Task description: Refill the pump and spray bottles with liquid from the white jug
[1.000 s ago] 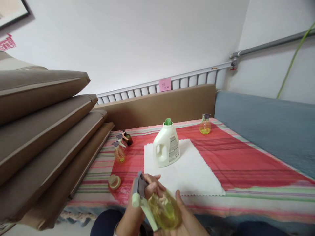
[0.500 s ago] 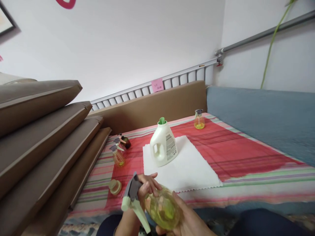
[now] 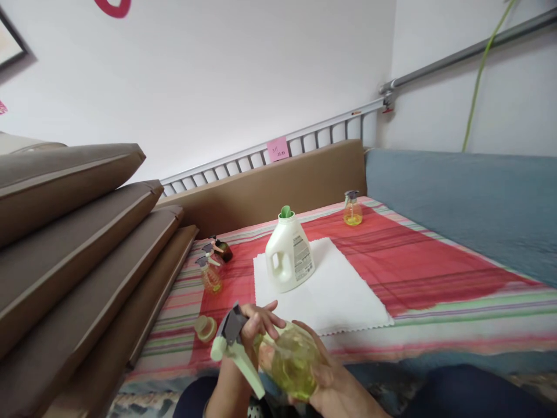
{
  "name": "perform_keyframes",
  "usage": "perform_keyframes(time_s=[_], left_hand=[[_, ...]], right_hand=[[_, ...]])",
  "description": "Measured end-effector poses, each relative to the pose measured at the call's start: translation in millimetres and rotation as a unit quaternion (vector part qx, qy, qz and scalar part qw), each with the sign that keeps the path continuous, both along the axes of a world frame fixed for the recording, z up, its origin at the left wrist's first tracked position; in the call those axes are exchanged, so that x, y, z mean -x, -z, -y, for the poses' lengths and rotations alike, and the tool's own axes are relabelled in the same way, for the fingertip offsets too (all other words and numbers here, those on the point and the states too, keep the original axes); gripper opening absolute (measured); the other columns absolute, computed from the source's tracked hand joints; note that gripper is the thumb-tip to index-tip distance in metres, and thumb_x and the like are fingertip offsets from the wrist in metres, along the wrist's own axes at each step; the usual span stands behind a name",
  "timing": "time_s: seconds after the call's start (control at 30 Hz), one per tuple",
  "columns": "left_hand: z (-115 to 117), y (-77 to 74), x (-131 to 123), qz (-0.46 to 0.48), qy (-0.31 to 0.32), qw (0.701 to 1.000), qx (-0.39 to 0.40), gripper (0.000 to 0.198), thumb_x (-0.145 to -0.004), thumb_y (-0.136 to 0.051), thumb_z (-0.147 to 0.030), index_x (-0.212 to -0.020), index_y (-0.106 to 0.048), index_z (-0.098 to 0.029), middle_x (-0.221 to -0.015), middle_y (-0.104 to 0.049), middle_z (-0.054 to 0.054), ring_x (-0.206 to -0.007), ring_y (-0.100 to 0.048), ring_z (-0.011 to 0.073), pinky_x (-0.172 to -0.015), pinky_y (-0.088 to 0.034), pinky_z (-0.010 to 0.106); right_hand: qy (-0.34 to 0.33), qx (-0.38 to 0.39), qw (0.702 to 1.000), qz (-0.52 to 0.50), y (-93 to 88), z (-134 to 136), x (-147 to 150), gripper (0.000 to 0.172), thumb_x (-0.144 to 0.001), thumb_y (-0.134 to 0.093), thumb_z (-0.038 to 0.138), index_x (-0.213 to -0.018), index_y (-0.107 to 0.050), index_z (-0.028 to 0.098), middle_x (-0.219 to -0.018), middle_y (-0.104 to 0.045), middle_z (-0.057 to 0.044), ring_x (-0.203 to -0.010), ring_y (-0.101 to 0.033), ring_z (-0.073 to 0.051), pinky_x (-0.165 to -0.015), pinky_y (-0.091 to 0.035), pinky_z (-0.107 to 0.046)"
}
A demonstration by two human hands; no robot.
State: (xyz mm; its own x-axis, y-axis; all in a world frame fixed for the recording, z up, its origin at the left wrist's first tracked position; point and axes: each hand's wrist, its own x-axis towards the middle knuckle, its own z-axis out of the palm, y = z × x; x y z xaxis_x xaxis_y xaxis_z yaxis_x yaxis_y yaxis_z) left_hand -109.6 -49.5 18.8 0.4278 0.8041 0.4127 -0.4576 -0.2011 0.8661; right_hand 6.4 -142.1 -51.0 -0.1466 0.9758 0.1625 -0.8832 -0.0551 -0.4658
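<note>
Close to me, a clear spray bottle (image 3: 289, 360) with yellow-green liquid lies tilted between my hands. Its grey and pale green trigger head (image 3: 235, 342) points left. My left hand (image 3: 256, 325) is closed around the neck end, with some fingers raised off it. The lower part of the bottle rests in the grip of my right hand (image 3: 335, 383). Beyond them a white detergent jug (image 3: 287, 255), uncapped with a green spout showing, stands on a white cloth (image 3: 343, 296). A pale round cap (image 3: 205, 328) lies left of my hands.
Several spray bottles (image 3: 211, 276) are grouped at the left on the striped red cover (image 3: 404, 255). Another spray bottle (image 3: 353, 210) stands at the back right. Stacked brown cushions (image 3: 87, 232) border the left side; a blue padded panel (image 3: 461, 197) borders the right.
The spray bottle has turned slightly in my hands, and my right hand has shifted a little around its base. The other things stay where they were; the view moved slightly.
</note>
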Motion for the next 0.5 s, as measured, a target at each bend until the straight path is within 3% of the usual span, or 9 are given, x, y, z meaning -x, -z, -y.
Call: perform_keyframes(time_s=[0.07,0.13,0.17,0.3,0.37,0.43,0.5], left_hand=[[0.5,-2.0,-0.6,-0.007,-0.003,1.000,-0.003,0.029,-0.071,-0.066,-0.042,-0.051,-0.059,-0.022,-0.048,-0.063,-0.001,-0.057,-0.064,0.0226,-0.092,-0.041,0.048],[1.4,-4.0,-1.5,-0.013,0.005,1.000,-0.003,0.028,-0.071,-0.067,-0.041,-0.052,-0.060,-0.022,-0.047,-0.063,-0.002,-0.056,-0.064,0.0218,-0.092,-0.041,0.047],[1.8,-4.7,-1.9,-0.011,0.007,1.000,0.002,0.028,-0.071,-0.066,-0.041,-0.052,-0.060,-0.022,-0.047,-0.063,-0.002,-0.056,-0.064,0.0215,-0.093,-0.040,0.047],[1.1,-3.1,-4.0,0.012,0.010,1.000,0.019,0.028,-0.071,-0.066,-0.039,-0.051,-0.058,-0.022,-0.047,-0.062,-0.002,-0.059,-0.064,0.0213,-0.094,-0.040,0.046],[-0.2,0.0,-4.3,0.004,0.012,1.000,0.008,0.028,-0.069,-0.067,-0.040,-0.051,-0.058,-0.021,-0.046,-0.062,-0.002,-0.058,-0.063,0.0212,-0.092,-0.042,0.046],[-0.5,1.3,-3.5,-0.008,0.014,1.000,0.001,0.028,-0.070,-0.066,-0.041,-0.052,-0.059,-0.021,-0.046,-0.062,-0.001,-0.058,-0.063,0.0209,-0.091,-0.042,0.046],[0.5,-1.1,-2.0,-0.001,0.010,1.000,0.021,0.029,-0.072,-0.064,-0.040,-0.052,-0.058,-0.021,-0.047,-0.061,-0.002,-0.057,-0.063,0.0198,-0.093,-0.041,0.046]], right_hand=[[-0.042,0.011,0.999,-0.008,0.5,0.6,0.6,0.068,-0.071,-0.070,0.048,-0.130,-0.043,0.026,-0.134,-0.050,-0.012,-0.112,-0.054,-0.030,-0.067,-0.050,-0.030],[-0.118,0.032,0.992,-0.014,1.9,0.0,0.7,0.065,-0.077,-0.058,0.058,-0.129,-0.045,0.023,-0.129,-0.054,-0.015,-0.097,-0.063,-0.025,-0.061,-0.049,-0.026],[-0.122,0.036,0.992,-0.013,2.7,-0.5,0.8,0.063,-0.077,-0.058,0.057,-0.129,-0.046,0.023,-0.129,-0.054,-0.014,-0.092,-0.064,-0.023,-0.057,-0.048,-0.023],[-0.005,0.018,1.000,-0.020,2.7,-1.5,2.4,0.072,-0.064,-0.077,0.038,-0.128,-0.044,0.031,-0.133,-0.052,-0.008,-0.111,-0.054,-0.029,-0.067,-0.047,-0.028],[-0.047,0.036,0.998,-0.035,0.9,-1.5,3.5,0.067,-0.070,-0.070,0.050,-0.128,-0.045,0.026,-0.130,-0.054,-0.011,-0.113,-0.053,-0.029,-0.071,-0.048,-0.031],[-0.084,0.057,0.994,-0.041,-1.0,-1.4,4.3,0.060,-0.077,-0.059,0.056,-0.126,-0.048,0.023,-0.126,-0.057,-0.013,-0.107,-0.057,-0.027,-0.063,-0.047,-0.027],[-0.034,0.057,0.997,-0.039,-2.4,-1.4,4.9,0.056,-0.074,-0.068,0.048,-0.123,-0.051,0.027,-0.125,-0.058,-0.010,-0.104,-0.059,-0.026,-0.063,-0.046,-0.027]])
